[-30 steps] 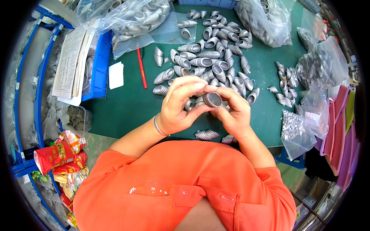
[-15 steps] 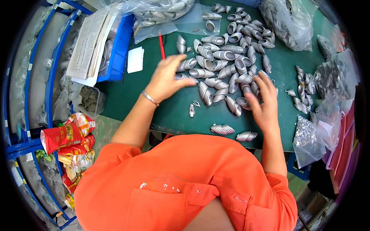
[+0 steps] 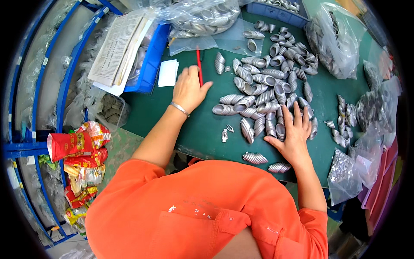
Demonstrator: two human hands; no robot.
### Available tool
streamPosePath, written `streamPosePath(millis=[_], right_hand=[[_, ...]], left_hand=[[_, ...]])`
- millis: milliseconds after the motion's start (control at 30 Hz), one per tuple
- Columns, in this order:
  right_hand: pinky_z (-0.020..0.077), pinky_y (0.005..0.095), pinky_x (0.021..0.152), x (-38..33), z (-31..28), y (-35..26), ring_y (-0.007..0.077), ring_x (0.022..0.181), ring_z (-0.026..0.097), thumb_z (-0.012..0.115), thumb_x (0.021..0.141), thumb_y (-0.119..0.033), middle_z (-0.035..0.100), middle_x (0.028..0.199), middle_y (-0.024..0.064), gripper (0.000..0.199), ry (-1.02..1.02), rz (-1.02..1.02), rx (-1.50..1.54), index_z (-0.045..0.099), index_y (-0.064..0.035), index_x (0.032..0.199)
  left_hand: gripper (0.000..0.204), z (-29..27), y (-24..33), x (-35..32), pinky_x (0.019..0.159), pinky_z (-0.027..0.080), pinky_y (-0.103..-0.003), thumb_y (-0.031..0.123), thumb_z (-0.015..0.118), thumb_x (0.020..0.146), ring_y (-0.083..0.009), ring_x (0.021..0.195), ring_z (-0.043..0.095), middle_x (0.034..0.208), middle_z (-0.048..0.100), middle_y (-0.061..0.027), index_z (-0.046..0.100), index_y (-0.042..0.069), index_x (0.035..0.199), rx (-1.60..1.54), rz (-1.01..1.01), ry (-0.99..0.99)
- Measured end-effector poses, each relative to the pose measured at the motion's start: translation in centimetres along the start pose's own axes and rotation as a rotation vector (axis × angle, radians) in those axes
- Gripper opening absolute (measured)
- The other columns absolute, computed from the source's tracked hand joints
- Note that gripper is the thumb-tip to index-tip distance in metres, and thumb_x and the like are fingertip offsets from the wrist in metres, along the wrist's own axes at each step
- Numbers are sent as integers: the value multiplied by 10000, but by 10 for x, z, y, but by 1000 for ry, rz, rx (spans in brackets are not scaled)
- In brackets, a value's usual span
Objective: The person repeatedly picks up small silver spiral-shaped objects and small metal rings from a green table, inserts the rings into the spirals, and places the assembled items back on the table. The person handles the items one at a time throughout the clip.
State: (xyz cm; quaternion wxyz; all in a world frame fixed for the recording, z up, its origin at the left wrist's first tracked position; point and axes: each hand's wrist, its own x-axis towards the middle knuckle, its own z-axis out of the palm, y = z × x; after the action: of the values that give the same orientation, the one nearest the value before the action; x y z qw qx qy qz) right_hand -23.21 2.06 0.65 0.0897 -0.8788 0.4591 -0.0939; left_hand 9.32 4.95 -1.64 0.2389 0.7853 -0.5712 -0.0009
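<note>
My left hand [image 3: 189, 88] lies palm down on the green mat [image 3: 181, 125], its fingers over the lower end of a red pen [image 3: 199, 58], next to a white slip of paper [image 3: 168, 72]. A metal bracelet sits on that wrist. My right hand [image 3: 294, 134] rests flat with fingers spread at the near edge of a pile of silver ribbed metal shells [image 3: 267, 86]. Neither hand grips anything. Two more ribbed shells [image 3: 255, 157] lie near the mat's front edge, and a few small metal pieces [image 3: 225, 134] lie between my hands.
A blue bin [image 3: 148, 60] with a stack of printed papers [image 3: 116, 52] stands at the left. Clear bags of metal parts lie at the back [image 3: 202, 17] and back right [image 3: 332, 41]; a bag of small pieces [image 3: 343, 170] lies right. Red snack packets [image 3: 73, 144] sit on the blue shelf left.
My hands were together holding a round metal part a second ago. They have parted: the left went out to the red pen, the right dropped flat onto the pile.
</note>
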Motion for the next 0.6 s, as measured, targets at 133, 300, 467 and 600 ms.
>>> streamPosePath(millis=[133,300,467,600], right_hand=[[309,538,1003,0,9,8,421,1288,331,814,667,-348,387,1379,210,750,98,-40,23,502,-121,1311],[365,469,902,1,5,15,359,1138,434,815,646,-356,493,1194,155,679,161,-71,61,564,-116,1229],[372,436,822,5,8,17,315,1053,473,808,641,-409,521,1110,120,687,162,-75,82,564,-105,1207],[374,421,779,1,16,24,308,1010,497,802,633,-440,541,1067,103,699,183,-83,105,568,-92,1192]], left_hand=[[227,-8,-20,-2,772,481,-432,75,634,785,-355,868,587,923,582,-204,552,6,986,-94,-100,-3],[210,-36,-69,-16,795,475,-462,-24,536,796,-419,915,562,963,571,-247,540,-8,1005,99,-35,260],[244,-33,-68,-33,837,461,-471,-74,498,800,-426,935,549,1068,539,-261,551,-60,1038,182,-149,220],[343,-18,-81,-33,918,433,-462,-94,504,778,-404,1082,532,1227,519,-257,579,-77,1111,323,-23,193]])
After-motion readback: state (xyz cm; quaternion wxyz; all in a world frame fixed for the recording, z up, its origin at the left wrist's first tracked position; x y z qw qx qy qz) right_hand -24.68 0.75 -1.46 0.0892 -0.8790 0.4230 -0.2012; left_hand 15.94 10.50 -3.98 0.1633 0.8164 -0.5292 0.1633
